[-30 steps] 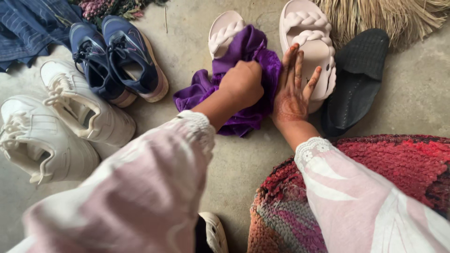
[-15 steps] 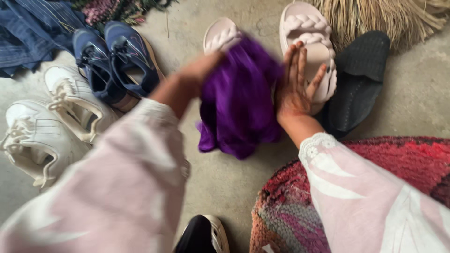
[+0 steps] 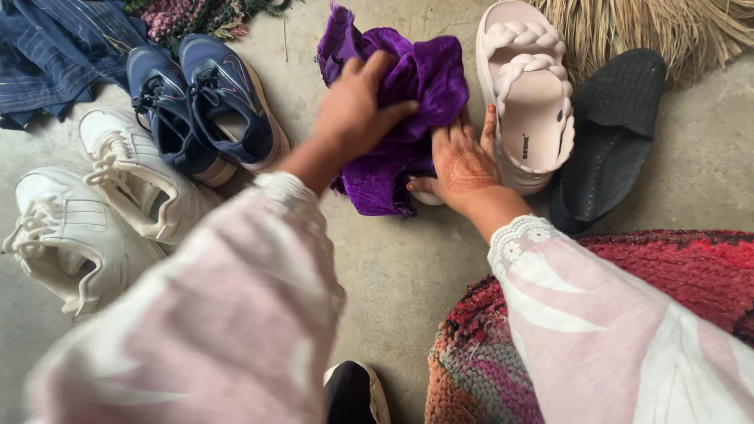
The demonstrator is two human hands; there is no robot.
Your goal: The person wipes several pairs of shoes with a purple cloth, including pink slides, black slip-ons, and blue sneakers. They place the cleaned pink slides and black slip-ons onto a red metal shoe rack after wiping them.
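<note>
our left hand (image 3: pixel 357 110) is closed around a bunched purple cloth (image 3: pixel 408 86), pressing it down over a pale sandal that it almost wholly hides, on the concrete floor (image 3: pixel 408 267) near the far edge. our right hand (image 3: pixel 459 165) lies spread flat, fingers under the cloth, apparently steadying that sandal. its twin sandal (image 3: pixel 530 102) lies just beside; navy sneakers (image 3: pixel 200 106) and white sneakers (image 3: pixel 102 204) sit toward the left edge.

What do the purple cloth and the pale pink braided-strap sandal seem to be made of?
The purple cloth looks like velvet or a similar soft fabric: it has a slight sheen and crumples in loose folds. The pale pink braided-strap sandal looks like moulded foam or rubber: matte, smooth, thick-soled, without visible stitching.
</note>
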